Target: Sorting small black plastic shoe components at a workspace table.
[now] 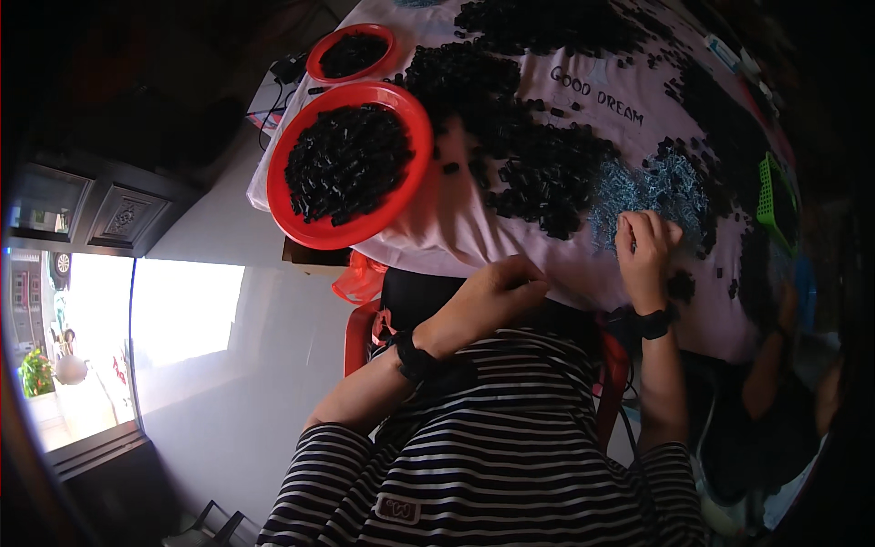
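Observation:
My right hand (648, 244) is at the near edge of a pile of small blue-grey pieces (629, 187), its fingers bent and drawn together. Whatever they pinch is too small to make out. Nearer my body, my left hand (507, 290) hovers by the table's front edge with fingers curled inward; what it holds, if anything, is hidden. Just beyond it lies a heap of small black plastic pieces (551, 173). To the left, a large red bowl (421, 150) is filled with similar black pieces (346, 164).
A smaller red bowl (390, 46) of black pieces stands behind the large one. More black pieces (547, 25) spread over the pink tablecloth (583, 77). A green basket (775, 202) is at the right edge, near another person's arm (764, 378). A red chair (358, 337) surrounds me.

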Demonstrator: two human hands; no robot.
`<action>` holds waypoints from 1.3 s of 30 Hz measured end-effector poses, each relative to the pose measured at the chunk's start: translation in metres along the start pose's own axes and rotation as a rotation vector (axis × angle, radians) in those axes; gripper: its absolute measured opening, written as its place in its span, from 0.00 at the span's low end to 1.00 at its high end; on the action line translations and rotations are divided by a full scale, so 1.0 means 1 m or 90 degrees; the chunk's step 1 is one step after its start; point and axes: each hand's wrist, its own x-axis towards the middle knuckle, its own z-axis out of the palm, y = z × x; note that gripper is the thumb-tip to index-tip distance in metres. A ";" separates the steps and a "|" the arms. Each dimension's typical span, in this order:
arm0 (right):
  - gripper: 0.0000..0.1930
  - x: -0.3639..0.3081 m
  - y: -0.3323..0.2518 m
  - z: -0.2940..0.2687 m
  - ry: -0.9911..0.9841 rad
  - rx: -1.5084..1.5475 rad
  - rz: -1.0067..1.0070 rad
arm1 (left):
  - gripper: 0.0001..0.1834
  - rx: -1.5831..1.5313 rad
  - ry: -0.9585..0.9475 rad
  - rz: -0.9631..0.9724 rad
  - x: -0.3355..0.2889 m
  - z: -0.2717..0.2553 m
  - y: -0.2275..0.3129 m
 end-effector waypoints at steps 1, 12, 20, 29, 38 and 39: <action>0.06 0.001 0.001 -0.002 -0.004 0.008 0.018 | 0.11 0.091 0.046 0.095 0.011 -0.003 -0.012; 0.06 -0.004 -0.007 -0.008 0.045 0.055 0.090 | 0.10 0.666 0.296 0.260 0.076 0.007 -0.002; 0.06 -0.006 -0.019 -0.022 -0.002 0.169 0.129 | 0.09 0.697 0.307 0.279 0.077 0.002 -0.015; 0.06 -0.003 -0.040 -0.028 -0.023 0.196 0.110 | 0.10 0.699 0.297 0.292 0.071 0.001 -0.009; 0.05 0.008 -0.078 -0.059 -0.098 0.437 0.176 | 0.17 -0.294 -0.083 -0.057 0.019 -0.002 0.011; 0.05 0.009 -0.081 -0.062 -0.106 0.414 0.158 | 0.18 -0.318 -0.084 -0.035 0.016 0.000 0.011</action>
